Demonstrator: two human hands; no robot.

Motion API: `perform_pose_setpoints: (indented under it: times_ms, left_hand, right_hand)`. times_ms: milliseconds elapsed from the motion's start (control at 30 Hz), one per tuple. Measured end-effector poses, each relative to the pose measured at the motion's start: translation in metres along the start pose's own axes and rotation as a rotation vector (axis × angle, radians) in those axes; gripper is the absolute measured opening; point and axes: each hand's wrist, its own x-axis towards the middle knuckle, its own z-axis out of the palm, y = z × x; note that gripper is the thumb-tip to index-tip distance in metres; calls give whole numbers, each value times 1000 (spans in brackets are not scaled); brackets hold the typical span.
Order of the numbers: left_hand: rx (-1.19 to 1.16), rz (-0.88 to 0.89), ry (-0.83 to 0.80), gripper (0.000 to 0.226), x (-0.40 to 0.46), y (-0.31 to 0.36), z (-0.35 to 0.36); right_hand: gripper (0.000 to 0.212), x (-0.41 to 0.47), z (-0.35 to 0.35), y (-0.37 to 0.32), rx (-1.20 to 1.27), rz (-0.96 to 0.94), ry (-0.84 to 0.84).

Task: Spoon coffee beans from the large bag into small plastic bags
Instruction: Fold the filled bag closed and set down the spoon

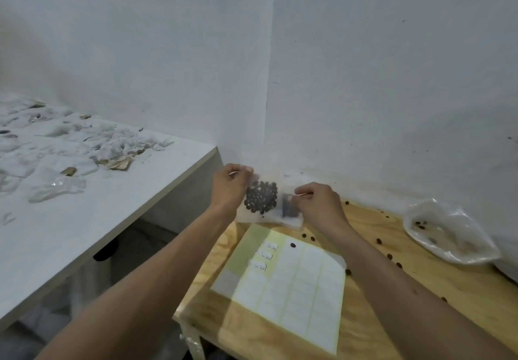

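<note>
**Small bag filled, held at its top edge**

Item: small plastic bag (263,199), holding a cluster of coffee beans (261,197); held up above the far edge of the wooden counter (392,289), near the wall corner; left hand (230,187) pinches its upper left edge, right hand (319,201) pinches its upper right edge; likely being closed. Label sheet (291,289) lies flat below, three labels written; loose beans (293,245) scattered on it and on the counter; large clear bag (448,233) at right, nearly empty. White counter (112,205) at left carries a litter of clear bags (56,188). Judged: this portion done; sealing and labelling left; few beans left to spoon.
</note>
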Motion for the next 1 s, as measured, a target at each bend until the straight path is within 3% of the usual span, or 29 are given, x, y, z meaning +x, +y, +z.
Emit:
perform_pose_setpoints:
  times_ms: [133,233,433,600,700,800,867,1000]
  left_hand:
    - [-89,-15,55,17,-2,-3,-21]
    - [-106,8,68,15,-8,-3,-28]
    - [-120,28,50,13,-21,-5,-34]
    - [-107,26,21,14,-26,-2,-32]
    - [-109,36,-42,16,-28,2,-27]
    - [-162,18,-145,18,-31,10,-15]
    - [-201,7,-213,19,-36,16,-2]
    - [-207,12,-307,24,-47,26,21]
  right_hand:
    - [21,-19,19,2,-402,-58,-254]
    - [36,-28,30,-1,-540,-15,-282]
    - [24,-29,38,-3,-597,42,-304]
    - [30,-30,26,-5,-474,-17,-388]
    - [32,-32,5,-20,-215,-99,-304]
    - [3,-27,-19,-42,-59,-207,-134]
    - [13,-20,-31,-50,-32,-257,-72]
    - [6,-9,-46,-48,-122,-368,34]
